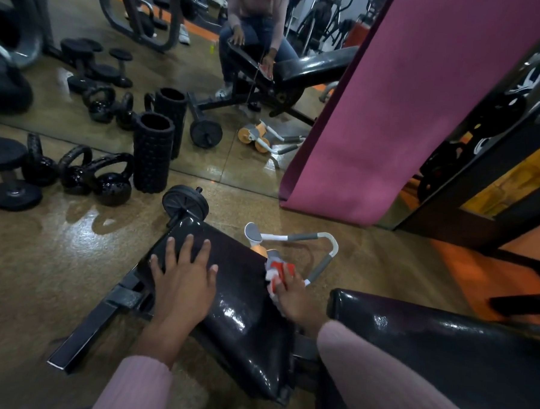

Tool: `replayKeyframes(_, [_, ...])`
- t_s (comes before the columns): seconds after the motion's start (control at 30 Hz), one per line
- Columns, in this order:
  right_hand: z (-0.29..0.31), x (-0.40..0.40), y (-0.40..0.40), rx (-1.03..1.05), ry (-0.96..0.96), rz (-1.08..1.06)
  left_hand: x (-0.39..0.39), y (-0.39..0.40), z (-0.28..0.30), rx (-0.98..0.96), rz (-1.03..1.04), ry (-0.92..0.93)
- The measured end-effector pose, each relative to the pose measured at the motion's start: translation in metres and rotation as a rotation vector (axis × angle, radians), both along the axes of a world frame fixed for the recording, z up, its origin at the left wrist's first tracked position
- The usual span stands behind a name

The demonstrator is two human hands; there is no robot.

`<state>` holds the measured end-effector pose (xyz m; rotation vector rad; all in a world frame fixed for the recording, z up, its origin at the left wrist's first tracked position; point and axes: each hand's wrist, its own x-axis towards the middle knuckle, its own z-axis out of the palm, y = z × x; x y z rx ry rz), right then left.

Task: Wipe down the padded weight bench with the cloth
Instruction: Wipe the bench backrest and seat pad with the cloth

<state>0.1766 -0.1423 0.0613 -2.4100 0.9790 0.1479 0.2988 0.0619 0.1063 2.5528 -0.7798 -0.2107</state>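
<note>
The black padded seat (241, 309) of the weight bench lies in front of me, shiny and a little wet-looking. Its back pad (442, 344) stretches away to the right. My left hand (183, 278) rests flat on the seat's far left part, fingers spread. My right hand (292, 296) grips a red and white cloth (276, 275) and presses it against the seat's right edge. Pink sleeves cover both forearms.
An orange and grey ab roller (294, 252) lies on the floor just beyond the seat. Kettlebells (107, 180), dumbbells (7, 172) and a black foam roller (152, 154) stand at the left before a wall mirror. A pink mat (408, 102) leans at right.
</note>
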Motion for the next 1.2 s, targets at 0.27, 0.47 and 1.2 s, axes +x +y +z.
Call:
replayKeyframes(0.27, [0.009,0.015,0.046,-0.242,-0.109,0.445,0.003,0.001,0.006,-0.028,0.016,0.037])
replayKeyframes(0.47, [0.0,-0.01,-0.004,0.0,-0.021,-0.031,0.007,0.013,0.003,-0.119,-0.009,0.033])
replayKeyframes(1.2, [0.035,0.106,0.081,-0.169,-0.043,0.408,0.016,0.015,0.01,-0.345,0.025,0.068])
